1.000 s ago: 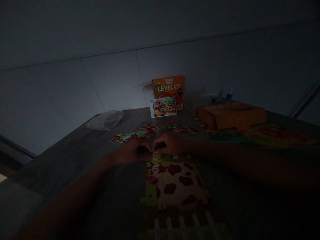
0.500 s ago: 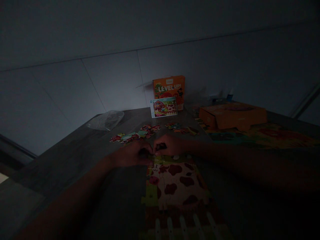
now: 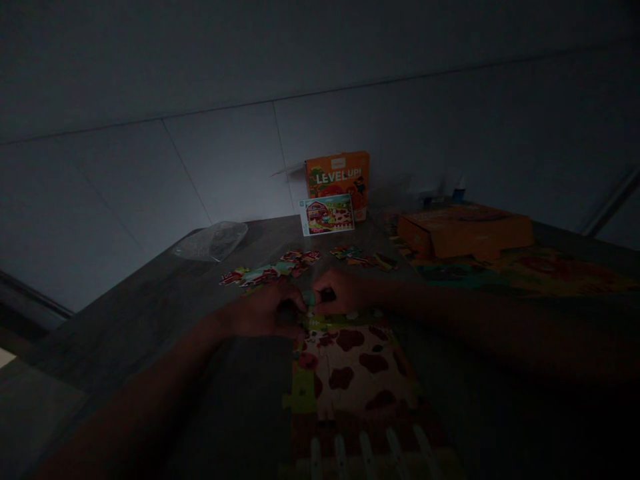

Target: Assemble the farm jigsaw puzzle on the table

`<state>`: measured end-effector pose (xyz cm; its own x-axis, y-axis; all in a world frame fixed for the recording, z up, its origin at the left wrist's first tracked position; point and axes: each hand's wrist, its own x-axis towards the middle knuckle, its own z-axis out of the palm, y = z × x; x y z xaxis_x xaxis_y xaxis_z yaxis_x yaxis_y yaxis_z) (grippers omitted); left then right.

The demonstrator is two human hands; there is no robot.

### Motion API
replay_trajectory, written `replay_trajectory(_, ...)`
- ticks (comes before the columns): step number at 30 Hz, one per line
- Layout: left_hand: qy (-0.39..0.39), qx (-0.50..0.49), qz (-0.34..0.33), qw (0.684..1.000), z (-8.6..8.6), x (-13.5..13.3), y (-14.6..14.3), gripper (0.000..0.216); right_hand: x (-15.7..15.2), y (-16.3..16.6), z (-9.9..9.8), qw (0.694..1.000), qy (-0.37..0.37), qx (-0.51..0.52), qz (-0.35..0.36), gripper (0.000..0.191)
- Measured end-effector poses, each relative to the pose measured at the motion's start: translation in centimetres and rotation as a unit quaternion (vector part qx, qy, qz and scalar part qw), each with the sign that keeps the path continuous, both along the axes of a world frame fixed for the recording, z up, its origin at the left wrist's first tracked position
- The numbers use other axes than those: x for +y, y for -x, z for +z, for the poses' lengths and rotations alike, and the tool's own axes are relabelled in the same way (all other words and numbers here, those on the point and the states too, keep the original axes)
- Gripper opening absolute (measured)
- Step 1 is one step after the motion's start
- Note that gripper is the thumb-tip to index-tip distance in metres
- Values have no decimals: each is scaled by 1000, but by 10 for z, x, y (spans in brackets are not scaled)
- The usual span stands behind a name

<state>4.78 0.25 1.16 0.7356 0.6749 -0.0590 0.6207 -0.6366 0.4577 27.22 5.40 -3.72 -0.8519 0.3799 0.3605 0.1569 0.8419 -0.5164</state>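
Left hand (image 3: 265, 310), right hand (image 3: 340, 293) at cow jigsaw (image 3: 345, 383)
Right pinches green jigsaw piece (image 3: 309, 299) between fingertips; left hold unclear. Best squared up first, then pressed flat.

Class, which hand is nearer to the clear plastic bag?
Left. The left hand sits in front and right of the bag; the right hand is farther right.

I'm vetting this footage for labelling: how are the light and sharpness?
Head view: very dim overall, the wall palest left of the LEVEL UP! box, whose large lettering stays legible. Head view, lower down: the cow puzzle darkens toward its near edge, and gloom blurs the fingertip details of the left hand and right hand.
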Motion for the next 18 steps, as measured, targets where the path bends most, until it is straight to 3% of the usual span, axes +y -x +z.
replay_trajectory(6, -5, 24, 16, 1000, 1, -2, 2, 41, -1, 0, 1, 1000, -8, -10, -1, 20)
replay_trajectory(18, 15, 32, 29, 999, 1, -2, 3, 34, 1, 1, -3, 1000, 7, -5, -9, 17)
